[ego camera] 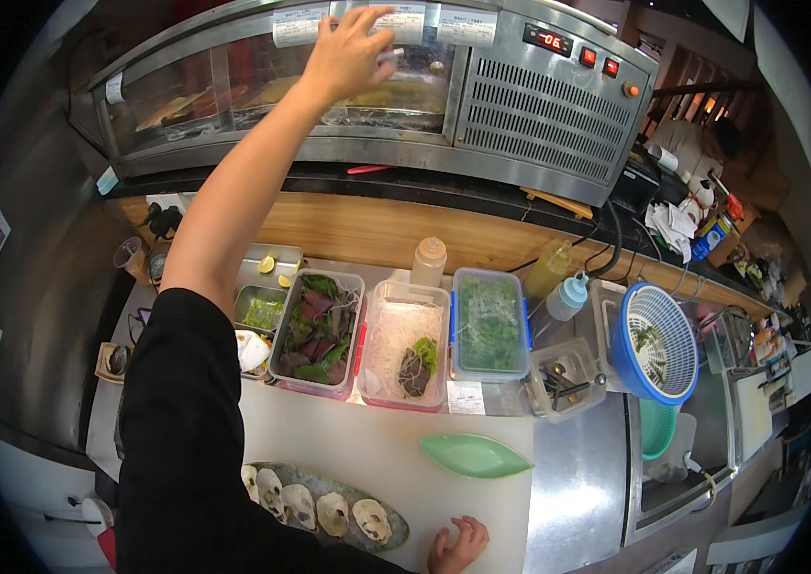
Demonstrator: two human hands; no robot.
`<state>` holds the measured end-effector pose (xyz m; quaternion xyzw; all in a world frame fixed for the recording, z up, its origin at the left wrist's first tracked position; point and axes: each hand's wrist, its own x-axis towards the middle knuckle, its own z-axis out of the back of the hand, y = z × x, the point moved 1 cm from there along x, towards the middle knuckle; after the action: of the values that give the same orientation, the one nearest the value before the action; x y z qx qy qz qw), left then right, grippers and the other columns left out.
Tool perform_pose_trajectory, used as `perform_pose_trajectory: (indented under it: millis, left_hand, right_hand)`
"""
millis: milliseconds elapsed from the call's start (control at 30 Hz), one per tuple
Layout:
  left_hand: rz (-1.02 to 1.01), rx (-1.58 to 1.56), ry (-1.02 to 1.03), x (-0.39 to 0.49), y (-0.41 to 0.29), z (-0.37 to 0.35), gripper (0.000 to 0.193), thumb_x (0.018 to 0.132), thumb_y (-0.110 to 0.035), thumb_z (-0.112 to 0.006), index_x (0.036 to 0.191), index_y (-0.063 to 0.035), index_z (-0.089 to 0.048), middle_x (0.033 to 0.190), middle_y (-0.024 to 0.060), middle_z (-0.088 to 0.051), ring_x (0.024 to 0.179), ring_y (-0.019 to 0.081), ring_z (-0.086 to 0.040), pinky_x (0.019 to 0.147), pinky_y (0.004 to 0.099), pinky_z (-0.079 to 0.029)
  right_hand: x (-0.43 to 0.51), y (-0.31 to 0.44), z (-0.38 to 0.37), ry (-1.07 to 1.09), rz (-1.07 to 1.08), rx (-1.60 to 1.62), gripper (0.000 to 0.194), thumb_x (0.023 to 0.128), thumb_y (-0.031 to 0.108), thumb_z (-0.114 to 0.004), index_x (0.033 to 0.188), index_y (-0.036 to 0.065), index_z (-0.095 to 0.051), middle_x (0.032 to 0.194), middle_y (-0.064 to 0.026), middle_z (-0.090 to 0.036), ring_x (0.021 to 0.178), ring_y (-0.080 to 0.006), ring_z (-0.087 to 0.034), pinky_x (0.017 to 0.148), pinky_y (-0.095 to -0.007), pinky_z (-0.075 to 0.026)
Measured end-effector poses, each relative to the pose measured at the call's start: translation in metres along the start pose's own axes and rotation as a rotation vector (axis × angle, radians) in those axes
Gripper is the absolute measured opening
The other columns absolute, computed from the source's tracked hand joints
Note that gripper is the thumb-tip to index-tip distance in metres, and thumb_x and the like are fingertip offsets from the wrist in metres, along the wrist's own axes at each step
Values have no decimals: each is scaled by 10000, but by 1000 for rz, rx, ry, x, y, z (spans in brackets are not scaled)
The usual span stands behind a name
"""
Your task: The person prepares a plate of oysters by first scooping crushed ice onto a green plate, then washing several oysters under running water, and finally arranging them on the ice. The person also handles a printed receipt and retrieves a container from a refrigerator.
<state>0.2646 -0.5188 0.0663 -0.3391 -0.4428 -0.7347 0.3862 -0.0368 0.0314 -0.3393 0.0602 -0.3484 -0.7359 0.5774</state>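
Note:
My left hand (355, 54) is raised across a paper slip (405, 23) on the upper edge of a refrigerated display case (276, 154). A small pale object (392, 54) shows by its thumb; whether the hand grips it is unclear. Low on the white cutting board (348, 438), my right hand (459, 543) rests with fingers slightly bent and nothing visible in it. To its left, an oval grey-green platter (394, 527) carries several oyster shells (333, 514), partly hidden by my left sleeve. A green leaf-shaped dish (475, 455) lies above the right hand.
Behind the board stand containers of leaves (315, 323), white noodles (398, 323) and shredded greens (489, 323). Squeeze bottles (429, 262) are behind them. At right, a blue-rimmed colander (653, 344) sits by a sink (699, 459). Another person (692, 147) is beyond the counter.

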Motion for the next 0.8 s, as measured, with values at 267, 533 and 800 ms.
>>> perform_pose_trajectory:
  millis: [267,533,800]
  left_hand:
    - [214,-949,76,-172,-147,146,233,666,-56,-737,875,-77,-637,1147,102,-650,1086,296,-624,904,408,-506]
    - [-216,-1114,129,-260,-269,317,322,643,-175,-833,944,-213,-724,1178,26,-626,1141,277,-573,900,458,-446]
    - [304,-1237,249,-308,-259,369,389,659,-129,-864,1011,-93,-701,1306,181,-535,1195,363,-517,941,436,-459]
  right_hand:
    - [5,2,3,-62,-75,189,298,829,21,-598,1126,22,-582,1136,-155,-591,1114,-345,-514,1002,-445,-382]
    - [56,123,61,341,-86,1318,438,938,59,-614,1336,-56,-472,1242,-149,-602,1186,-224,-555,1011,-377,-435]
    - [67,127,95,-58,-169,1360,430,901,-36,-646,1289,33,-474,1064,-141,-660,958,-165,-650,819,-276,-540]
